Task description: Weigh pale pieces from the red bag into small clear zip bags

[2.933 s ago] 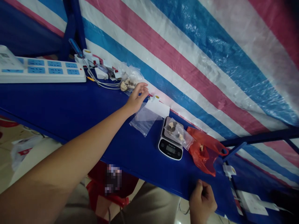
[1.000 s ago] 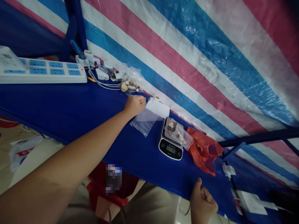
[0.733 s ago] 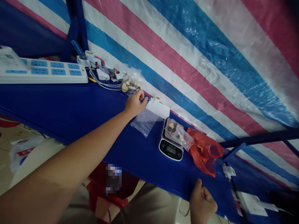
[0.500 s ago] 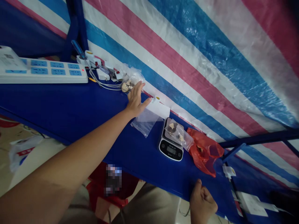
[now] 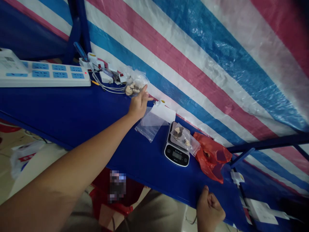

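My left hand (image 5: pixel 139 104) reaches over the table's far side, its fingers stretched out and no object visible in them. Its fingertips are beside a clear bag of pale, dried-looking slices (image 5: pixel 132 88); I cannot tell whether they touch. Just right of it lie a white card (image 5: pixel 165 112) and a flat clear zip bag (image 5: pixel 151 126). A kitchen scale (image 5: pixel 177 156) bears another clear bag with a few pale pieces (image 5: pixel 178 132). My right hand (image 5: pixel 210 207) is closed in a fist at the table's near edge, with nothing seen in it.
A crumpled red plastic bag (image 5: pixel 212 161) lies right of the scale. At the left are a white power strip (image 5: pixel 58 79), a blue-handled screwdriver (image 5: pixel 80 51), chargers and cables. Striped plastic sheeting (image 5: pixel 183 64) hangs behind the blue table (image 5: pixel 72 109). A red stool (image 5: pixel 120 206) is below.
My left hand has drawn back slightly toward me and its fingers have come closer together, with the thumb pulled in from the white card. My right hand has barely moved.
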{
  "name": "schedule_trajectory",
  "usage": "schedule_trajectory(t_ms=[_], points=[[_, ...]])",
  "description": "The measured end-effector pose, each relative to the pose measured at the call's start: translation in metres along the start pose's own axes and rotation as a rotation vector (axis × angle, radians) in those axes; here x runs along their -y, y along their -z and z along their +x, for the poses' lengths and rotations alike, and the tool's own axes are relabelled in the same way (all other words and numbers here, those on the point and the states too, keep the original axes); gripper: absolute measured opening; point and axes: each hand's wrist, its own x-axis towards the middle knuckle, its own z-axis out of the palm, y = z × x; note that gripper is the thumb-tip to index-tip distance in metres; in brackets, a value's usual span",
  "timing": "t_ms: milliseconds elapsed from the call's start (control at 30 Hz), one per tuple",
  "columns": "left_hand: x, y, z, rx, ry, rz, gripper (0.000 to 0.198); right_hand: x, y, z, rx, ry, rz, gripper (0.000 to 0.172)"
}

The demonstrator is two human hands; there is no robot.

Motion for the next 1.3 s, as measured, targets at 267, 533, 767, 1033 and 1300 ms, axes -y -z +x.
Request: schedule_trajectory(t_ms=[267,533,767,1033,1300], points=[[0.006,-0.001,0.008,-0.006,0.073,-0.067,0.062,0.004,0.003,-0.001,-0.003,0.033,-0.011,0.055],[0.012,-0.001,0.01,-0.003,0.073,0.019,0.065,0.0,0.0,-0.001,-0.009,0.016,-0.007,0.055],[0.014,0.0,0.006,-0.159,0.011,0.099,0.029,0.0,0.0,-0.002,-0.016,0.035,0.021,0.055],[0.018,-0.005,0.0,-0.086,-0.154,0.224,0.036,0.004,0.003,-0.002,-0.001,0.041,0.006,0.054],[0.016,-0.004,0.003,-0.07,-0.187,0.234,0.032,0.021,0.006,0.009,0.002,-0.071,0.232,0.038]])
